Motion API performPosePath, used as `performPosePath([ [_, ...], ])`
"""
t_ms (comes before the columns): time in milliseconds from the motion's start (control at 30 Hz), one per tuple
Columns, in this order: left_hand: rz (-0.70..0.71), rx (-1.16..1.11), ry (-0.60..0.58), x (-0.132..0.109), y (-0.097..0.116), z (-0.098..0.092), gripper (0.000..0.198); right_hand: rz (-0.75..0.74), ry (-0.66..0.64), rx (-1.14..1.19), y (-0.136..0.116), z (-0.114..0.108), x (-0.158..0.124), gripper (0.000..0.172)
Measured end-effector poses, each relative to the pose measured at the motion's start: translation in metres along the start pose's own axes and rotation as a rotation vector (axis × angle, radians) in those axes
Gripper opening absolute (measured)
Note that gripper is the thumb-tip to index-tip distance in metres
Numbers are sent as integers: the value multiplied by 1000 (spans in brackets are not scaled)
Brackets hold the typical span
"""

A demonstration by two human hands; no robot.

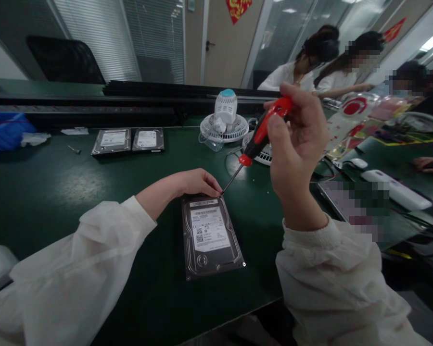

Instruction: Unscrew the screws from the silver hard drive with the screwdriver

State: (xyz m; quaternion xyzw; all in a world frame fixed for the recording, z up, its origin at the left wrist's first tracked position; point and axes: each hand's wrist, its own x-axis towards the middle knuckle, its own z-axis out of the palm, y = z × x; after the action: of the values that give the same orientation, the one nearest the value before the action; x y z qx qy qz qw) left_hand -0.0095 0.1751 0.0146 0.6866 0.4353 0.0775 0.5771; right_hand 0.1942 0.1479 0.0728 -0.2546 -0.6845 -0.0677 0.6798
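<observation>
A hard drive [212, 235] with a white label lies flat on the green table in front of me. My left hand [200, 182] is closed at its far edge, fingertips by the far right corner. In my right hand [299, 134] is a red and black screwdriver [256, 139], gripped by its handle and slanting down to the left. The screwdriver's tip meets that far right corner, close beside my left fingertips. A screw under the tip is too small to make out.
Two more hard drives, a left one [111, 139] and a right one [148, 139], lie farther back. Behind stand a white fan [225, 115] and a blue bag [7, 130]. A white power strip [397, 190] and cables lie right. Several people sit at the far right.
</observation>
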Motion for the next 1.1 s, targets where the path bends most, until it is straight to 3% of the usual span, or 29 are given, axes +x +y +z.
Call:
performPosePath([
  [133, -2, -14, -9, 0, -1, 0, 11, 12, 17, -103, -3, -1, 0, 41],
  [367, -9, -22, -3, -3, 4, 2, 12, -4, -80, 58, 0, -2, -2, 40],
  [567, -7, -22, 0, -1, 2, 2, 12, 3, -71, 101, -1, 2, -4, 40],
  [767, -22, 0, 5, -1, 3, 1, 13, 4, -14, 213, 2, 6, -4, 26],
  [933, -33, -17, -6, -2, 3, 1, 14, 29, 17, 62, 0, 4, -3, 42],
  [1100, -33, -30, -9, 0, 1, 0, 14, 23, -97, 196, 0, 4, -6, 41],
])
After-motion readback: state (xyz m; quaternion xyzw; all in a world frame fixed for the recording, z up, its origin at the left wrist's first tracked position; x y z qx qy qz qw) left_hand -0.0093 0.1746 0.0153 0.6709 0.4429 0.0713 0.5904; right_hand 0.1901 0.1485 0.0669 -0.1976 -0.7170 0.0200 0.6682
